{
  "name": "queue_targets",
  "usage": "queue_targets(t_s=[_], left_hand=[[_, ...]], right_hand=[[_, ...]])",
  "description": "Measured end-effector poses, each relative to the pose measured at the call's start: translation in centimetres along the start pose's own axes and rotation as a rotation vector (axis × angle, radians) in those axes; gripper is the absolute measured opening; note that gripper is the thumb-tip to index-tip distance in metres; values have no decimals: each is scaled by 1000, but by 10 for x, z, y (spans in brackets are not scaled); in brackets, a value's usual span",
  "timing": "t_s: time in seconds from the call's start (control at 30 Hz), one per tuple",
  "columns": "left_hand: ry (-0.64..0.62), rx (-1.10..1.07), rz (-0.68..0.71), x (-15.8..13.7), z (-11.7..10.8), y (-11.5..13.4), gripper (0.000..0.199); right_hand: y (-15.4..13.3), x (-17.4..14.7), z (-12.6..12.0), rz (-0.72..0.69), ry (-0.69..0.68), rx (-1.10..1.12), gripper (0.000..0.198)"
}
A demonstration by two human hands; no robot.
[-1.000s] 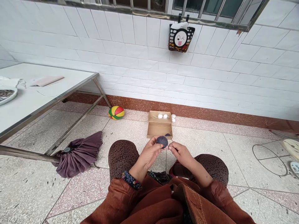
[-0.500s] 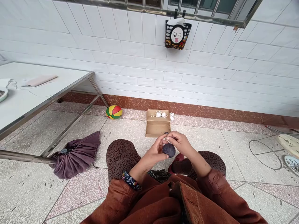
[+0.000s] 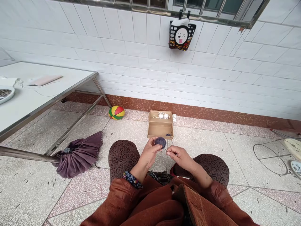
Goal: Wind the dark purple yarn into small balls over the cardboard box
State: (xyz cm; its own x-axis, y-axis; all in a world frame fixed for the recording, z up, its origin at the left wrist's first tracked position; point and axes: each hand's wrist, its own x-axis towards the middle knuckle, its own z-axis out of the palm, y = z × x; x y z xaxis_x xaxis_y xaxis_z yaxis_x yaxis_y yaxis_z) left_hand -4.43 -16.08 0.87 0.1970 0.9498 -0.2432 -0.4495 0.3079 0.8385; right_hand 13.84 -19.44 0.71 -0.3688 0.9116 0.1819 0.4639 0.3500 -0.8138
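Observation:
A dark blue-grey ball of yarn (image 3: 160,142) is held in my left hand (image 3: 148,153), fingers behind it and thumb in front. My right hand (image 3: 180,156) pinches the yarn strand (image 3: 165,150) just right of the ball. From the pinch the strand runs up toward an open cardboard box (image 3: 160,129) on the floor. Inside the box's near right corner lies a small dark piece of yarn (image 3: 168,135). White balls (image 3: 161,115) with loose string rest in the box's lid part, and more white balls (image 3: 174,118) sit just right of it.
On the left stands a white-topped metal table (image 3: 47,70) with a plate (image 3: 6,94) on it. Beneath its edge lie a purple folded umbrella (image 3: 80,157) and a colourful ball (image 3: 116,112). A black basket (image 3: 182,36) hangs on the wall; a round stool (image 3: 293,146) is at right.
The yarn ball has moved up and left with my left hand. My right hand has moved down, apart from the ball, with the strand stretched between them. The view has shifted slightly.

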Motion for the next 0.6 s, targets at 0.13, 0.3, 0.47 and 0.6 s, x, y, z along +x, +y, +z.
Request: queue_targets(t_s=[0.13,0.3,0.47,0.6], left_hand=[[-114,273,39,-4,0,-3,42],[-505,199,39,-16,8,1,76],[-451,25,1,-20,12,12,65],[-242,-37,-16,-13,8,15,44]], right_hand=[[-24,12,-15,-61,11,83,24],[-17,35,-28,-84,124,77,19],[16,31,-12,0,226,10,26],[33,12,8,62,165,-57,26]])
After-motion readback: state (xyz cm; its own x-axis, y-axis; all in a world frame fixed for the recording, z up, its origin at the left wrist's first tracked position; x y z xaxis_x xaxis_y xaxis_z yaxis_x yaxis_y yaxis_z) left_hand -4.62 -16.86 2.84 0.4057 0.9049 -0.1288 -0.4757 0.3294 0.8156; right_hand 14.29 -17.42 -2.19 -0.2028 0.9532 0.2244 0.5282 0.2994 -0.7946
